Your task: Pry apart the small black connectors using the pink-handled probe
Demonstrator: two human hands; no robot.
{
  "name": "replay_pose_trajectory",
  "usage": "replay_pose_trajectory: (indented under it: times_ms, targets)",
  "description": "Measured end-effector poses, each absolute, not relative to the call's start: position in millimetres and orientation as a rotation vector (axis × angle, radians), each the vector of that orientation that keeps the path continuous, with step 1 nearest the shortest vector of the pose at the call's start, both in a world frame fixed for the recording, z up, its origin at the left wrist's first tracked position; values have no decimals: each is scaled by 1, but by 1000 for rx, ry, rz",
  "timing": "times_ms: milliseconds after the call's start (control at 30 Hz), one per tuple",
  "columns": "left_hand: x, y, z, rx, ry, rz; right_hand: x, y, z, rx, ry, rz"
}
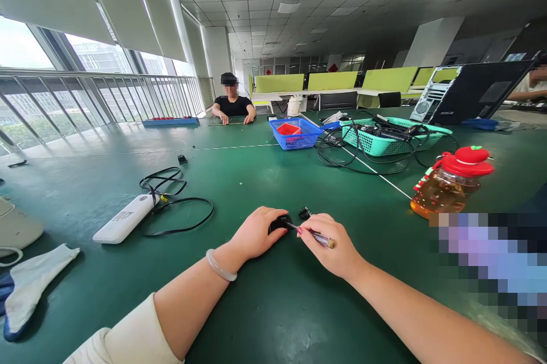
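My left hand (259,233) is closed around a small black part (280,223) on the green table, thumb and fingers on either side of it. In my right hand (331,244) is a screwdriver (319,237) with a clear handle, held almost flat. Its thin metal shaft points left and meets the black part between my left thumb and fingers; the exact contact is too small to make out. Just beyond my right fingers lies another small black piece (305,213), untouched by either hand.
A white power strip (127,219) with a looped black cable lies left. Further off are a blue basket (298,140), a green basket (376,144) heaped with cables, and a red-lidded bottle (453,184) at right. A person (233,105) sits across the table (273,307).
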State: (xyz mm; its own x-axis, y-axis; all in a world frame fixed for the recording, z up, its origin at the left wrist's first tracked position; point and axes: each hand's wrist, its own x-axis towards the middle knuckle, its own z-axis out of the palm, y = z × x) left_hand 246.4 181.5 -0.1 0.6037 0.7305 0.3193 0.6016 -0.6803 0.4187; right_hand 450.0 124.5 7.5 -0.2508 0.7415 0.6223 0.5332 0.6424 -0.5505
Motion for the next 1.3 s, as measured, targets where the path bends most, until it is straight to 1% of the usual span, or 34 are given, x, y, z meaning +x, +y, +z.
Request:
replay_pose_trajectory:
  times_ms: [133,233,333,467,700,867,967,1100,1300]
  targets:
    - [247,180,1,2560,1141,780,460,127,10,-911,-1754,251]
    - [246,184,-3,2550,1289,781,471,134,10,-1079,-1516,264]
    - [243,189,-9,2545,1425,704,482,146,4,-1243,-1313,356]
    - [242,189,-11,2562,1482,632,491,160,-8,-1350,-1149,439]
    - [244,185,-6,2462,1573,678,489,162,-13,-1358,-1202,534]
    - [244,185,-6,2495,1366,759,484,158,-7,-1362,-1233,517]
    - [244,183,-5,2567,1186,693,482,156,-4,-1353,-1255,502]
    - [244,181,-4,2648,1074,531,479,153,-2,-1332,-1309,485]
    - [245,182,-4,2652,1062,521,477,150,0,-1268,-1388,443]
